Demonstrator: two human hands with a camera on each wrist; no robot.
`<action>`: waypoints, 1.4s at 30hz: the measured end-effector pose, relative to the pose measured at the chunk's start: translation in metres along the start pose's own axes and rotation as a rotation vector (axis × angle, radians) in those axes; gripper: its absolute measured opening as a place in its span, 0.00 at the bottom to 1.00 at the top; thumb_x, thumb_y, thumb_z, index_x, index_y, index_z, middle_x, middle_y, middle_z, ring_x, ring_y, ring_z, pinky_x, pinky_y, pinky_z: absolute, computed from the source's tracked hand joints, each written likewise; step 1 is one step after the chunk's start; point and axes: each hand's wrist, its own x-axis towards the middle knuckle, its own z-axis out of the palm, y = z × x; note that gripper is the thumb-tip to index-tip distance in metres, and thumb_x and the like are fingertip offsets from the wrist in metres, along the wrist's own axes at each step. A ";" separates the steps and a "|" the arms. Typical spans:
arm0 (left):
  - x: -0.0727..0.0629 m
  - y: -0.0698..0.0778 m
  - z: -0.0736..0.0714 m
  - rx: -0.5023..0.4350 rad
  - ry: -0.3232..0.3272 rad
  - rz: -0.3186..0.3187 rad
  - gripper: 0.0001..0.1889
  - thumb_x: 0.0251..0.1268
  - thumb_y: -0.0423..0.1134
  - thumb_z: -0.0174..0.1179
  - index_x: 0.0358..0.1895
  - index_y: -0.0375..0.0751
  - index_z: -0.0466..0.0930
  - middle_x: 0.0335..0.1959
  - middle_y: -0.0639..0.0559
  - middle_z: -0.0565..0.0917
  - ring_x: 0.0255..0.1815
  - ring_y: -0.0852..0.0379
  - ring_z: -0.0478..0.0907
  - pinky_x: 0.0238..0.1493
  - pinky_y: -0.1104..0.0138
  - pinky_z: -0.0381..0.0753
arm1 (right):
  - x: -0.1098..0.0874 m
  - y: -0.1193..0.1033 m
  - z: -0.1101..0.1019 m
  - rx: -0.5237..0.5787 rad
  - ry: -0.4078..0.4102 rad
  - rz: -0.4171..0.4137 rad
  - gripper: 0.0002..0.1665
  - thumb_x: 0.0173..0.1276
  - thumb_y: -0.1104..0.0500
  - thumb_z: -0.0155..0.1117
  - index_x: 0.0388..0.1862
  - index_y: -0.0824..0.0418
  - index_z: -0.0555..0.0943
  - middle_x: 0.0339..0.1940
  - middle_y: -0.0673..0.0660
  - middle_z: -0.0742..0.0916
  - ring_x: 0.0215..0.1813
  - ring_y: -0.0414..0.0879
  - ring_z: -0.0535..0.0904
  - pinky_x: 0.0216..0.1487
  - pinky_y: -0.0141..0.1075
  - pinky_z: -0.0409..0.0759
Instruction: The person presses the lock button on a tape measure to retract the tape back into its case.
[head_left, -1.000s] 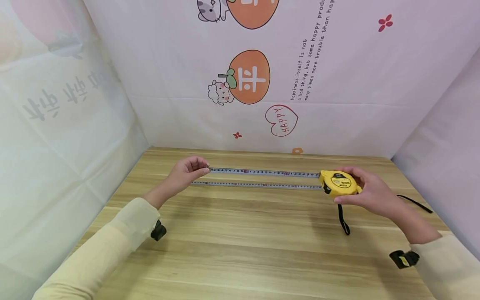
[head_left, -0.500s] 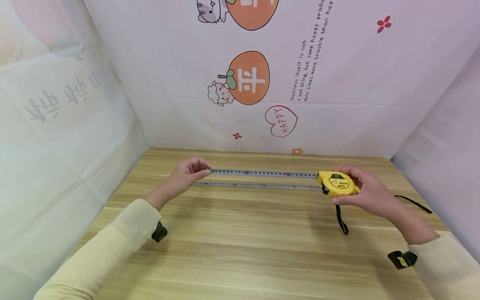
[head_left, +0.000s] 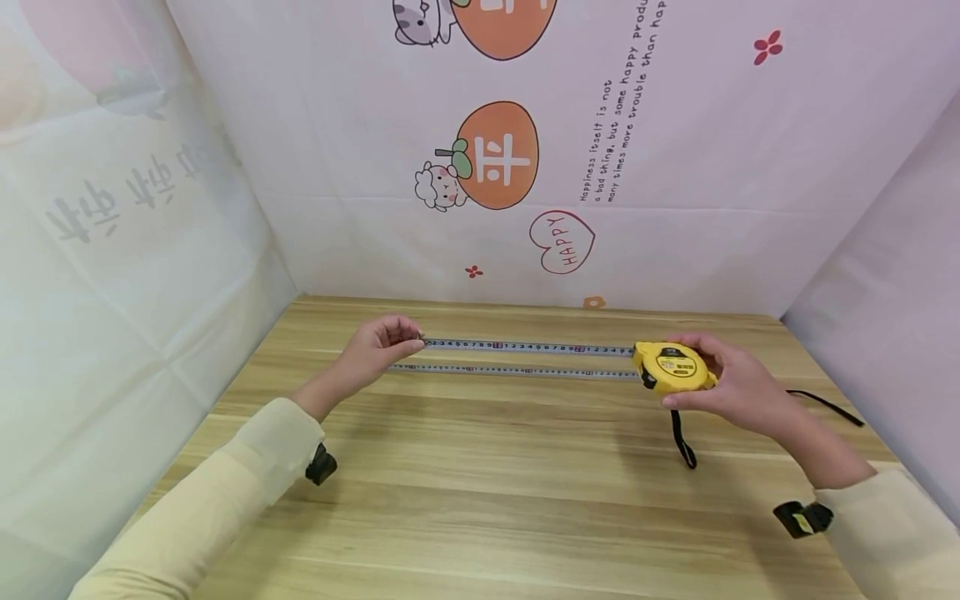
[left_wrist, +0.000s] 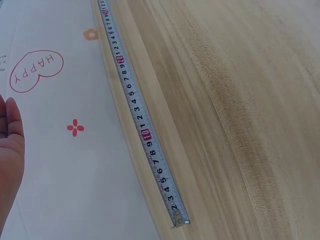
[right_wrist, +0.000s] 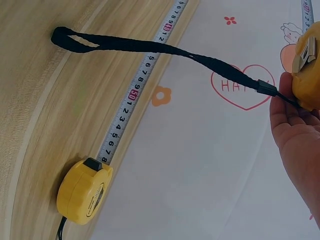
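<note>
Level above the table, a yellow tape measure [head_left: 673,367] is gripped by my right hand [head_left: 738,387], thumb in front and fingers behind. Its blade [head_left: 536,347] runs left to my left hand [head_left: 375,350], which pinches the end between thumb and fingertips. A black wrist strap [head_left: 681,437] dangles from the case. On the table lies a second blade [head_left: 510,372], pulled out roughly parallel; its metal hook [left_wrist: 180,219] shows in the left wrist view. The second yellow case [right_wrist: 84,192] appears in the right wrist view, but in the head view the held case and right hand hide it.
The wooden table [head_left: 510,492] meets a printed white cloth [head_left: 360,242] at the back, with cloth sides left and right. The second tape's black strap [head_left: 828,406] lies near the right edge. Each wrist carries a small black camera [head_left: 321,464].
My hands have come slightly closer together: the left a little right, the right a little left. The stretch of blade between them is slightly shorter, while the tape on the table stays put.
</note>
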 end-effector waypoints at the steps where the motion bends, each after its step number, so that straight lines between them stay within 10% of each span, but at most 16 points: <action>1: 0.000 0.000 0.000 0.000 0.000 0.000 0.09 0.70 0.35 0.59 0.47 0.32 0.77 0.42 0.40 0.81 0.40 0.53 0.79 0.39 0.68 0.80 | 0.000 0.000 0.000 0.000 0.001 -0.001 0.43 0.54 0.61 0.78 0.66 0.68 0.67 0.55 0.63 0.77 0.43 0.39 0.75 0.36 0.30 0.79; 42: 0.003 0.005 0.011 -0.015 -0.002 0.006 0.09 0.70 0.34 0.60 0.46 0.32 0.78 0.41 0.40 0.81 0.38 0.54 0.79 0.39 0.68 0.80 | 0.005 -0.007 0.003 0.007 -0.030 0.012 0.44 0.54 0.60 0.78 0.67 0.66 0.67 0.55 0.64 0.77 0.44 0.46 0.74 0.37 0.32 0.80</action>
